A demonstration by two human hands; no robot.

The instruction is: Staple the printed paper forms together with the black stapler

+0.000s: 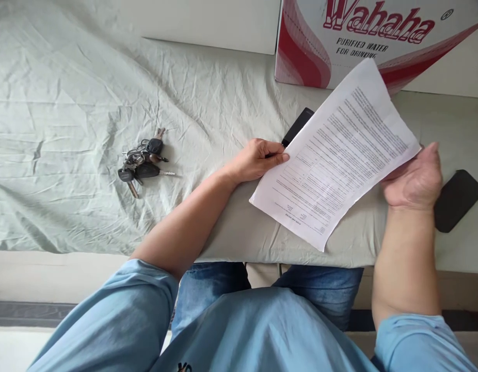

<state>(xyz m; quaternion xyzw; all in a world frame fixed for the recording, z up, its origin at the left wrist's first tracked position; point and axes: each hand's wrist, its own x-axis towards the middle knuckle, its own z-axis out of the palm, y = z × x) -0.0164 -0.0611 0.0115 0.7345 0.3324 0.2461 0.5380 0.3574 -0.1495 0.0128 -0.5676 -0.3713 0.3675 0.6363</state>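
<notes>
A white sheet of printed paper point(335, 160) is held tilted above the cloth, with its lines of text and a small table facing up. My left hand point(258, 159) pinches the sheet's left edge between thumb and fingers. On the other side, my right hand point(413, 178) is palm up at the right edge, its fingers partly hidden beneath the paper as it supports it. Behind the paper, past my left hand, a black flat object point(298, 125) shows only in part. Close to the right wrist lies a black smartphone point(459, 200).
A greyish-green cloth point(68, 155) with wrinkles covers the table. A bunch of keys point(142, 163) lies on it at left. At the back stands a red and white water carton point(304, 46), beside a white panel or box point(216, 23).
</notes>
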